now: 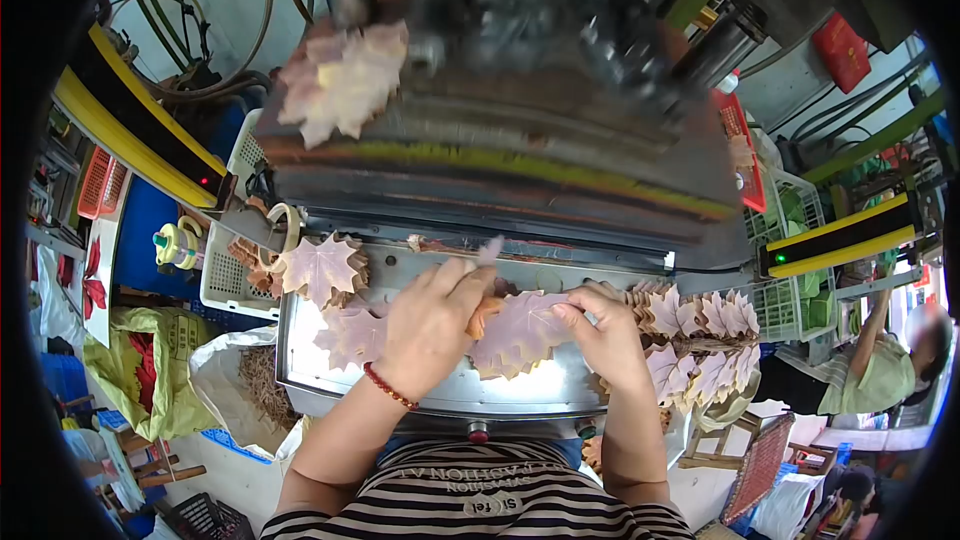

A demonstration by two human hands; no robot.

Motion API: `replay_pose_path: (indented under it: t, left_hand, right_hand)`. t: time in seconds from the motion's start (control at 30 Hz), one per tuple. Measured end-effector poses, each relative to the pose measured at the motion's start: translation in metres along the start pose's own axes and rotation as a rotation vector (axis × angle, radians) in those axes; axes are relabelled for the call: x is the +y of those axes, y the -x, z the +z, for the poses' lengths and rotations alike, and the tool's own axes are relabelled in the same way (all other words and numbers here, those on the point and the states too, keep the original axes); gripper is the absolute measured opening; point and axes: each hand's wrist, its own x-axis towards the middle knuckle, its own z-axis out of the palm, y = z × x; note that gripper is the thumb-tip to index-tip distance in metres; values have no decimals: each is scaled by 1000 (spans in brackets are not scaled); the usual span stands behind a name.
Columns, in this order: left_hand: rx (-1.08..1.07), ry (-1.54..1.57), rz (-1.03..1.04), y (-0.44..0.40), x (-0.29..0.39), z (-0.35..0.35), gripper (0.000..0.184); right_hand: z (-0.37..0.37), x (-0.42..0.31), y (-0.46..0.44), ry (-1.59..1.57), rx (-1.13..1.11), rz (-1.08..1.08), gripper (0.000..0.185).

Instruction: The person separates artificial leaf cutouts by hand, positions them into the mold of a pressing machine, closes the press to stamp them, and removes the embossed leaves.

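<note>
Pale mauve maple-shaped leaves [525, 340] lie between my two hands, over the bright metal tray [470, 395]. My left hand [432, 315], with a red bead bracelet at its wrist, has its fingers curled at the leaves' left side, where an orange-brown edge shows. A thin pale tip sticks up above those fingers. My right hand [608, 333] pinches the right side of the same leaves, thumb on top. Left of my left hand sit a leaf stack [322, 272] and another leaf [352, 337]. Rows of stacked leaves [690, 318] stand beyond my right hand.
A heavy press head [500, 155], blurred, hangs just beyond my hands, with a leaf bunch [345, 80] on top. Yellow-black bars [140, 120] flank both sides. White baskets [225, 275] and sacks [235, 370] stand left. Another person [880, 370] is at far right.
</note>
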Motion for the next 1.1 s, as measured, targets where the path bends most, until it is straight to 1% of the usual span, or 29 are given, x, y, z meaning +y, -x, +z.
replay_pose_path:
  t: [0.1,0.27,0.37,0.4,0.5,0.53,0.63,0.67,0.77,0.8,0.83,0.87,0.9,0.93,1.03,1.07,1.1]
  left_hand:
    - [-84,243,-85,-3,-2,6,29]
    - [-104,290,-119,-4,-9,11,20]
    - [-69,280,-93,-4,-12,9,15]
    - [-64,277,-84,-4,-13,8,14]
    - [-65,278,-42,-6,-12,3,13]
    - [-68,280,-25,-8,-12,1,14]
    - [-16,235,20,-7,-18,-3,13]
    - [8,266,-32,-6,-19,-8,12]
    - [91,364,-172,-3,-24,-25,11]
    - [128,401,-206,0,-28,-27,11]
    - [165,439,-238,1,-29,-29,10]
    - [171,479,-352,-1,-23,-36,9]
    - [179,469,-364,0,-25,-36,10]
    - [188,458,-378,2,-30,-37,11]
    - [200,502,-451,10,-38,-34,14]
    - [200,521,-462,11,-39,-34,14]
    - [199,539,-471,11,-39,-34,15]
  right_hand:
    - [-2,-5,0,-21,-3,-14,16]
    - [-7,-10,-1,50,16,14,15]
    - [-34,-25,0,-226,-47,247,14]
    - [-41,-16,4,-311,-95,140,12]
    - [-44,-30,-1,-203,-75,-80,13]
    - [-45,-32,-7,-64,-128,-134,15]
    - [-29,-27,-15,26,-182,-92,16]
    - [-29,-20,-16,80,-225,-60,17]
    - [-45,-39,-11,-166,-200,81,16]
    - [-52,-44,-7,-247,-210,45,19]
    - [-54,-45,-3,-357,-218,58,18]
    - [-57,-46,1,-466,-223,71,18]
    - [-58,-46,5,-575,-227,84,17]
    - [-55,-42,6,-572,-217,63,19]
    - [-25,-21,10,-556,-181,269,20]
    - [-16,-18,10,-355,-182,322,20]
    - [-13,-14,10,-181,-133,242,22]
